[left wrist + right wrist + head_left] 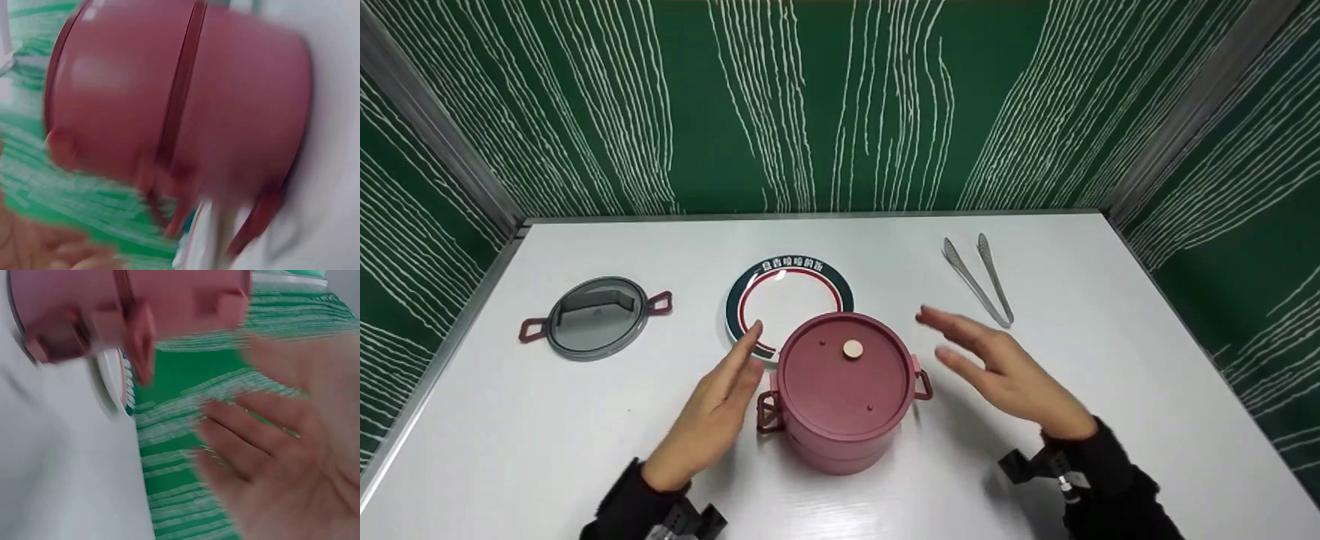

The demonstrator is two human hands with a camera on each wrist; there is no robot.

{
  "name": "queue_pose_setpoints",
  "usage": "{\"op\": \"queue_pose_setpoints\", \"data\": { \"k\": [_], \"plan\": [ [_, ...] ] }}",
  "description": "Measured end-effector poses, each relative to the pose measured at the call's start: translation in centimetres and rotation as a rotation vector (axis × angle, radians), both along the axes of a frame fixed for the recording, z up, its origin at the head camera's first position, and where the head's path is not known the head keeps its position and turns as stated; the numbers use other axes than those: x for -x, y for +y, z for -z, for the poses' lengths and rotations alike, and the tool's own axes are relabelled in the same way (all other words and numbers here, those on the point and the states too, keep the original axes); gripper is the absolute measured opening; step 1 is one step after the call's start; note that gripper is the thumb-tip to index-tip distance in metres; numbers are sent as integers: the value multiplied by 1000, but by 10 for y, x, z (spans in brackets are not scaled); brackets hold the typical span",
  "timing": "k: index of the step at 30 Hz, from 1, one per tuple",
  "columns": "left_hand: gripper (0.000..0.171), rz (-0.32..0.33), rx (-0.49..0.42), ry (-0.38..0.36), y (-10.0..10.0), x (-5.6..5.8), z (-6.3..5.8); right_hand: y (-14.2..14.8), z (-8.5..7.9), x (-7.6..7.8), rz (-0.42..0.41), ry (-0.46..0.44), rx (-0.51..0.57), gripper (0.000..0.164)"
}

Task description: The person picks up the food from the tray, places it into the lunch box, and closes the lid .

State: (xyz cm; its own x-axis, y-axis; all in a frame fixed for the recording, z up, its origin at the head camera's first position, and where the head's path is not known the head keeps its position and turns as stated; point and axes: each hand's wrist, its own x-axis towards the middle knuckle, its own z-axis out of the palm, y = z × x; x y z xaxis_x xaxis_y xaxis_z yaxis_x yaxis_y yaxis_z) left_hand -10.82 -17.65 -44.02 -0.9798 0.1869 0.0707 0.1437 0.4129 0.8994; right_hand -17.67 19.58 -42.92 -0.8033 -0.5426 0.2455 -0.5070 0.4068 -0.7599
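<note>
A dark red stacked pot with a red lid and a small cream knob stands upright on the table. Its side handles show in both wrist views, where a seam divides an upper and a lower section. My left hand is to the left of the pot, apart from it, fingers straight and pointing away. To the right, my right hand hovers with fingers extended and spread, also not touching the pot. In the right wrist view the palm is bare and holds nothing.
Behind the pot, a white plate with a dark blue rim is partly covered by it. A glass lid with red handles lies at the left. Metal tongs lie at the back right. Green walls border the table.
</note>
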Motion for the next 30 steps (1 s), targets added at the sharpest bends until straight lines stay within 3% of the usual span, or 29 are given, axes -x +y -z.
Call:
{"op": "queue_pose_setpoints", "data": {
  "k": [5,8,13,19,25,30],
  "plan": [
    [68,-105,-109,-19,27,-5,8,-31,13,-11,115,76,168,50],
    [70,-126,-170,-19,39,-4,12,-46,22,-17,127,49,221,58],
    [67,-140,-242,-4,51,-1,18,-62,32,-21,106,-101,320,76],
    [66,-158,-276,1,57,1,21,-72,38,-23,120,-307,435,80],
    [62,-191,-319,-20,63,5,27,-79,45,-25,155,-388,489,74],
    [66,-206,-385,-32,68,6,30,-85,48,-31,197,-461,556,81]
  ]
}}
